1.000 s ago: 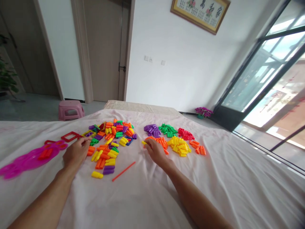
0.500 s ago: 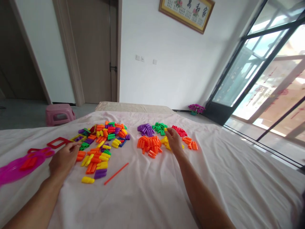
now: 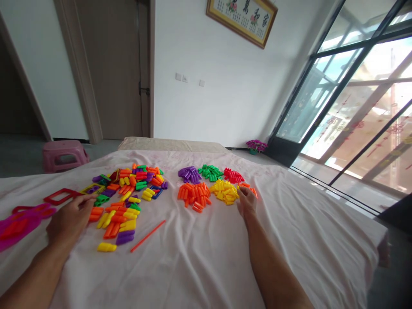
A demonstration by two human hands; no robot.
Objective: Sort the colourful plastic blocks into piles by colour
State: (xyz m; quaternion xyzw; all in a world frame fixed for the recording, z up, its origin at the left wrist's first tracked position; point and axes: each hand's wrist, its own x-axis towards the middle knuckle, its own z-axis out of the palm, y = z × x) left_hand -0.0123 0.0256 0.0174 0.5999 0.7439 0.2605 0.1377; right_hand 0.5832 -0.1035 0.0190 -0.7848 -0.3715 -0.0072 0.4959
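Note:
My right hand [image 3: 247, 201] is pinched just right of the pile of yellow plastic pieces [image 3: 223, 192], with a small yellow piece [image 3: 238, 187] showing at its fingertips. Behind and partly hidden by that hand lie loose orange pieces [image 3: 253, 191]. My left hand [image 3: 71, 216] rests with curled fingers at the left edge of the mixed heap of coloured pieces [image 3: 128, 182], beside some green pieces [image 3: 101, 200]. What its fingers hold, if anything, is hidden. Sorted by colour, there are also purple [image 3: 189, 174], green [image 3: 210, 172], red [image 3: 233, 175] and orange [image 3: 194, 195] piles.
An orange-red stick [image 3: 148, 236] lies on the pale cloth [image 3: 193, 266] between the heap and the piles. At the left are a red frame [image 3: 59, 196] and a magenta plastic item [image 3: 22, 223]. A pink stool [image 3: 64, 155] stands beyond the table.
My right hand has drawn back and to the right, uncovering the yellow pile. My left hand stays beside the mixed heap. The whole view has shifted slightly.

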